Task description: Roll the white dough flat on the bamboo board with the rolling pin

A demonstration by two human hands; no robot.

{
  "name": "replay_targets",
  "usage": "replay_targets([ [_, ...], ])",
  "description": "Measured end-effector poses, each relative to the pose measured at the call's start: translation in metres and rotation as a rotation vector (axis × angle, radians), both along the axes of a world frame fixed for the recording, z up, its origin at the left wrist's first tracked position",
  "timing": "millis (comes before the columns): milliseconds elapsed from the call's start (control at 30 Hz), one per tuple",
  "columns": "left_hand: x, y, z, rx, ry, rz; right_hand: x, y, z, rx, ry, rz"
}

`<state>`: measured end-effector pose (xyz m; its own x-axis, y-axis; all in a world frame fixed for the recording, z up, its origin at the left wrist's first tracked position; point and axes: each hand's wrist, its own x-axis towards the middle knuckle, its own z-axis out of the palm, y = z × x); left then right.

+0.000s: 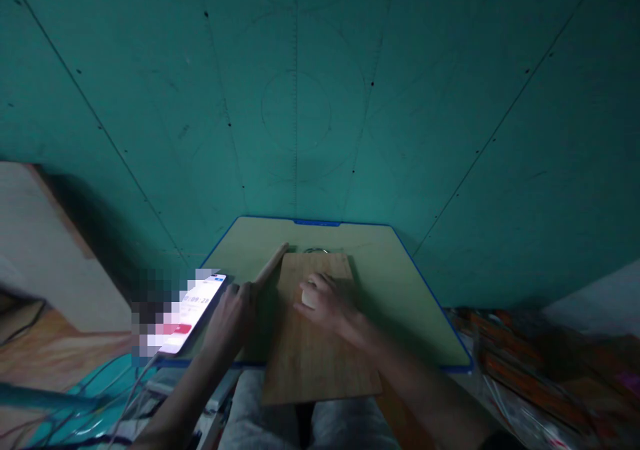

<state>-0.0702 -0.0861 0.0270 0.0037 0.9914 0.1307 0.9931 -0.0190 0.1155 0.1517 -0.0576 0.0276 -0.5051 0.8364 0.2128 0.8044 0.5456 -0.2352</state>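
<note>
A wooden cutting board [320, 363] with a metal ring at its far end lies lengthwise on the small table, its near end jutting over my lap. My left hand [235, 310] is left of the board, fingers curled on the near end of a slim, tapered wooden rolling pin [273, 265]. The pin slants away beside the board's far left edge. Over the middle of the board, my right hand [325, 301] curls its fingers around a small pale lump, perhaps dough [308, 298]. The fingers hide part of the lump.
A lit phone [193, 313] showing a timer lies at the table's left edge. The blue-rimmed table [415, 303] meets a green wall [320, 103]. Cables and a turquoise stool [85, 397] are at the lower left, blurred clutter [530, 363] at the right.
</note>
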Motion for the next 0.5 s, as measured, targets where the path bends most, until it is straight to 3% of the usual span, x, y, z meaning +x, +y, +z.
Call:
replay_targets([
  [167, 0.009, -0.003, -0.003, 0.047, 0.054, 0.005, 0.006, 0.013, 0.001, 0.038, 0.064, 0.032],
  [267, 0.016, -0.006, -0.006, 0.101, -0.01, -0.03, 0.007, 0.017, 0.008, 0.032, 0.21, -0.04],
  [400, 0.037, -0.011, -0.016, 0.244, -0.215, -0.218, 0.008, 0.024, 0.017, 0.041, 0.56, -0.175],
  [500, 0.057, -0.018, -0.026, 0.338, -0.34, -0.33, 0.016, 0.028, 0.011, -0.043, 0.762, -0.152],
])
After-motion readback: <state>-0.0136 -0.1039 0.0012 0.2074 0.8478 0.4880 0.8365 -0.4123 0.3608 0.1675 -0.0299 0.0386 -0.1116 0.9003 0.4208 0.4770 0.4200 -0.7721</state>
